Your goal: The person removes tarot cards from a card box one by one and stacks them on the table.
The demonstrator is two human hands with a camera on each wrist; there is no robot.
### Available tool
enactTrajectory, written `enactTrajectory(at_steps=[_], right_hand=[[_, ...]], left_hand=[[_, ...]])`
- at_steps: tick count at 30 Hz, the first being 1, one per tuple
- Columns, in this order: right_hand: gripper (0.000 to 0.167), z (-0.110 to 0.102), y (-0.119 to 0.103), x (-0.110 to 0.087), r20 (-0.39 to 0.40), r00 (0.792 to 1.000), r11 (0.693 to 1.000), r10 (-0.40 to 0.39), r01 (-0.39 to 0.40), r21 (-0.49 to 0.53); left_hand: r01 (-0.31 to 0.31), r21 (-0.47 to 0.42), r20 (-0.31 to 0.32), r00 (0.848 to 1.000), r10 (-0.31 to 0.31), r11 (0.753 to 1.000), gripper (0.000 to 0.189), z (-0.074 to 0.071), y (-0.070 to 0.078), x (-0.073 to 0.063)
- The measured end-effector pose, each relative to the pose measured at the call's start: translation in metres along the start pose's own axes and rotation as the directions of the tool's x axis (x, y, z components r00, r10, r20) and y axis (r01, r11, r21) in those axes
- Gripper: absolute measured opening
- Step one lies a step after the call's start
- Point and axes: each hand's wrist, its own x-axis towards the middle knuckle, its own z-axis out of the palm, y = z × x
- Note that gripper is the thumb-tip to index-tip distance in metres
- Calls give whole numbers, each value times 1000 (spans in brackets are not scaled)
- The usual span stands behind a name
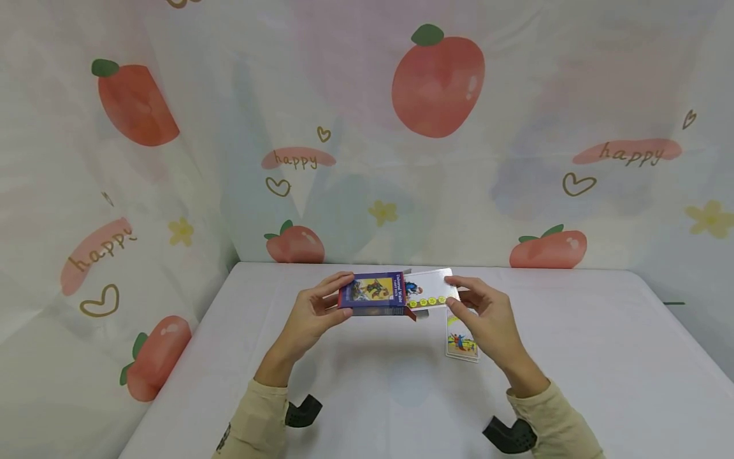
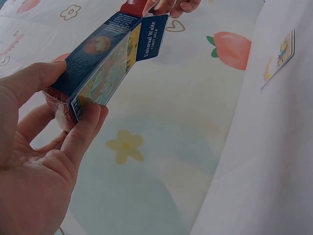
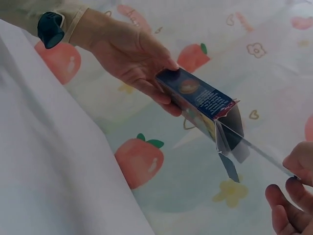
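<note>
My left hand (image 1: 316,307) grips a blue tarot deck box (image 1: 374,291) by its closed left end, thumb and fingers on opposite sides. The box is held above the table, its flap (image 2: 152,36) folded out at the open end. At that end, my right hand (image 1: 489,313) pinches the outer edge of a white tarot card (image 1: 427,285) with yellow discs. The card's other end is hidden inside the box; edge-on in the right wrist view, it looks thin. Close below the right hand, a small stack of tarot cards (image 1: 462,340) lies on the table, its top card face up.
A white cloth covers the table (image 1: 390,395). Behind it and at the left hang pale curtains (image 1: 355,83) printed with fruit, hearts and flowers. Black devices (image 1: 304,411) are worn near both wrists.
</note>
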Motion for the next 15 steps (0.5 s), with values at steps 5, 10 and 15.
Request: enactTrajectory(at_steps=[5, 10, 15], right_hand=[[34, -6, -3, 1, -31, 996, 992, 83, -79, 96], [36, -11, -6, 2, -86, 981, 982, 175, -168, 88], [37, -15, -7, 4, -136, 969, 977, 206, -195, 89]], left_hand=[[18, 1, -7, 1000, -18, 1000, 54, -1, -1, 0], [11, -1, -6, 1000, -11, 1000, 54, -1, -1, 0], [8, 0, -8, 1000, -8, 1000, 54, -1, -2, 0]])
